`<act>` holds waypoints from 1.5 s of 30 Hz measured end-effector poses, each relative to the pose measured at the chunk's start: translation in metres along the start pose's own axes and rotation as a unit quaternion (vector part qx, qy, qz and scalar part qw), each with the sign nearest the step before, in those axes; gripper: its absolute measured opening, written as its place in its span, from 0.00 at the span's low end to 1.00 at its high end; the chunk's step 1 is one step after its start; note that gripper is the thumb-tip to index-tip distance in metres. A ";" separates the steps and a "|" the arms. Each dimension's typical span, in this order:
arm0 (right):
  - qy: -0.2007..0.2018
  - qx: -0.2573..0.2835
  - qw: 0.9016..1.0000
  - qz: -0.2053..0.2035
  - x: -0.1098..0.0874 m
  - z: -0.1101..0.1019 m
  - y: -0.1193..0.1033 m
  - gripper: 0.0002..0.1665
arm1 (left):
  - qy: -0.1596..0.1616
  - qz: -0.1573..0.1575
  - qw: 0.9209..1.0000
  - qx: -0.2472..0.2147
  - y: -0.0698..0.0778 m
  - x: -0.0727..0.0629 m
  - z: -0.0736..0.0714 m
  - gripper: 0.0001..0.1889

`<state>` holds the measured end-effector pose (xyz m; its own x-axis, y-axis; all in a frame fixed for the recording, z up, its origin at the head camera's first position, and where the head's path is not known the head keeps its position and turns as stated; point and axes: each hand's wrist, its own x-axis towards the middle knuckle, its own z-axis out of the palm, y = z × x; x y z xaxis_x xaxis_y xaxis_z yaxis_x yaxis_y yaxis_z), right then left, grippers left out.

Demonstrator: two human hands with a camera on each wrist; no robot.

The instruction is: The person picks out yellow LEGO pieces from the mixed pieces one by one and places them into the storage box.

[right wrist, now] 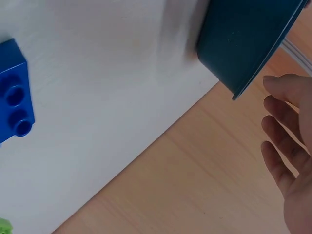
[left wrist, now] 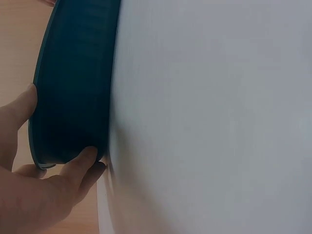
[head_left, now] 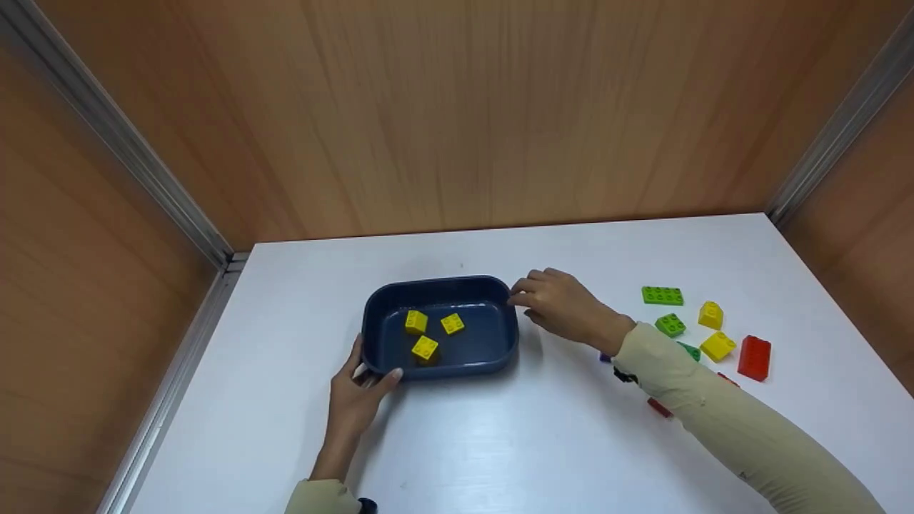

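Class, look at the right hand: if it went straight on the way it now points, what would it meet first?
Most likely the right hand would meet the dark blue tray, at its right-end rim. Height is hard to judge, so it might pass over that rim instead.

Tray cropped in 2 wrist views

White table bears blue tray and bricks
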<state>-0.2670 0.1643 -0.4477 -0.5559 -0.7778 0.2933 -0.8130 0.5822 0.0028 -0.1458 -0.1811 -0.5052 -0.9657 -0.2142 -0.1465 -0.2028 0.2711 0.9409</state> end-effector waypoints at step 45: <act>-0.032 0.009 0.982 0.184 -0.119 -0.011 0.070 0.21 | 0.003 0.005 1.000 -0.002 -0.001 -0.003 0.003 0.49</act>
<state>-0.2563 0.3003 -0.4721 -0.8216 -0.5301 0.2097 -0.5584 0.8224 -0.1090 -0.1431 -0.1779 -0.5063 -0.9666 -0.2175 -0.1357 -0.1930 0.2687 0.9437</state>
